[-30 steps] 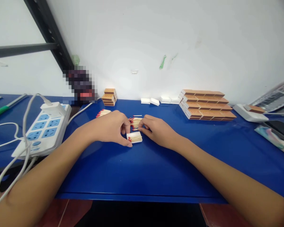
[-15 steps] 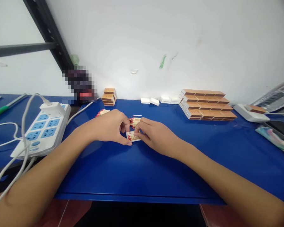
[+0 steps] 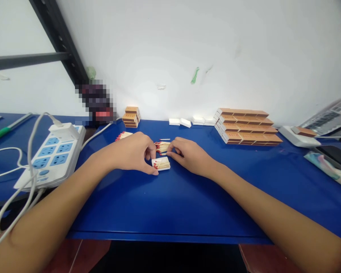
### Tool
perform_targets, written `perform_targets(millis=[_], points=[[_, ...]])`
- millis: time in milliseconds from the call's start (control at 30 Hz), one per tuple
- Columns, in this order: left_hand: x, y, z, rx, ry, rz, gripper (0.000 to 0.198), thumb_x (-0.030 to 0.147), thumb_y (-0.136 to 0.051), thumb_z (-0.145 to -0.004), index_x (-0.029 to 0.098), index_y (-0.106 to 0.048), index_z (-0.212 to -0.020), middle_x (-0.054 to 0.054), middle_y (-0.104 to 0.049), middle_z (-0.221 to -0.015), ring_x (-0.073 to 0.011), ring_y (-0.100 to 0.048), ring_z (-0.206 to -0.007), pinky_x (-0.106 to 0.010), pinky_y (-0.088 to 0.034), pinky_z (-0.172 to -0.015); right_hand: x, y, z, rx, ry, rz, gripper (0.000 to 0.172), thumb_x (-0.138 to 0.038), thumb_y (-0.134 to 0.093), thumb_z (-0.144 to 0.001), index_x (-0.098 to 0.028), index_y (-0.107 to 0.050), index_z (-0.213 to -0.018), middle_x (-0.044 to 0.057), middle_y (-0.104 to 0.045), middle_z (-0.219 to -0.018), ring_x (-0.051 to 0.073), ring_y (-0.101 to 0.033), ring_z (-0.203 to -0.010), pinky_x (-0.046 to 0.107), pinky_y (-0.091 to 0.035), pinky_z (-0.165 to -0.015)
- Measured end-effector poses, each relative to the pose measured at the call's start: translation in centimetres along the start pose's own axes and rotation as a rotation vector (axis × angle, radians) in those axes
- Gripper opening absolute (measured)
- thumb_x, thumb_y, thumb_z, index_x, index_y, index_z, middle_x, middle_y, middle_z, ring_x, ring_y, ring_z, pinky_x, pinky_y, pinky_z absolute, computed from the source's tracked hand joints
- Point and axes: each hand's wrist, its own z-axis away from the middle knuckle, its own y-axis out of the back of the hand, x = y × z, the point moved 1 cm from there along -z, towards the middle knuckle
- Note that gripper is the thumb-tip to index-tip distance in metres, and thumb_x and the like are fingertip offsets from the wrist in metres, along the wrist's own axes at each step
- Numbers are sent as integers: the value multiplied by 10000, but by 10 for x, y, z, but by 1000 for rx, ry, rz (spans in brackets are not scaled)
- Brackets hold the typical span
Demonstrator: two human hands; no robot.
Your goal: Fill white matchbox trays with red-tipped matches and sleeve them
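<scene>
"What's on your feed, largest first?"

"From my end, a blue table [image 3: 170, 212] fills the lower view, with both hands over its middle."

"How do they stand?"

"My left hand [image 3: 136, 152] makes a wide curve, thumb and finger set around the left end of a small white tray [image 3: 162, 159]. My right hand [image 3: 190, 157] is narrow, thumb and forefinger almost meeting; I can't tell whether anything is pinched there."

"And how does the tray lie?"

"Between the hands, its long side running left to right, the right end angled slightly away from me. The left hand is touching it; the right is just beside its far right corner. From those right fingertips, the tray lies leftward and toward me."

"And the match pile [image 3: 162, 146]?"

"Just beyond the tray, stick ends by my right fingertips, red heads pointing left, like the matches [image 3: 161, 165] in the tray. One loose match [image 3: 165, 139] lies past the pile."
</scene>
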Motion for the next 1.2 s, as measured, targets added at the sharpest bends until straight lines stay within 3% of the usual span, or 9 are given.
perform_targets(millis=[200,333,500,633,800,1200], points=[[-3,-1,0,2,-31,-1,325,483,-889,-677,198,-810,-813,-19,-722,-762,-168,-641,-699,-276,-419,-596,0,5,1,-35,-17,42,73,-245,-601,-1041,-195,-637,-1002,27,-590,-917,165,-517,-764,284,-364,-698],[-2,-2,-1,-4,-9,-25,328,484,-891,-683,195,-805,-812,-18,-726,-764,-173,-645,-703,-284,-425,-600,-17,12,7,2,25,21,79,-235,-580,-1052,-193,-633,-1012,35,-597,-949,157,-510,-760,286,-370,-701],[-2,-2,-1,-12,-16,-27,326,491,-880,-693,199,-804,-816,-15,-725,-764,-172,-643,-700,-285,-419,-589,-35,10,12,-42,104,-32,66,-167,-605,-1012,-195,-656,-980,20,-599,-906,142,-508,-735,277,-368,-689],[0,-1,-1,-13,-1,-23,324,481,-886,-683,191,-807,-802,-21,-716,-748,-171,-636,-687,-282,-410,-577,-20,8,9,65,90,-52,87,-185,-593,-1023,-193,-680,-1020,11,-586,-867,143,-492,-727,277,-368,-699],[0,-1,-1,-10,-6,-17,330,484,-887,-678,189,-809,-806,-23,-719,-756,-173,-641,-696,-278,-417,-584,5,3,3,11,28,24,147,-170,-608,-1011,-193,-717,-1106,13,-563,-878,147,-495,-743,275,-349,-692],[-2,-2,0,-8,-11,-25,312,462,-892,-681,197,-807,-821,-12,-728,-773,-168,-653,-708,-274,-428,-602,4,5,2,-29,-33,16,55,-200,-628,-1011,-191,-671,-977,11,-571,-872,150,-497,-740,280,-355,-688]])
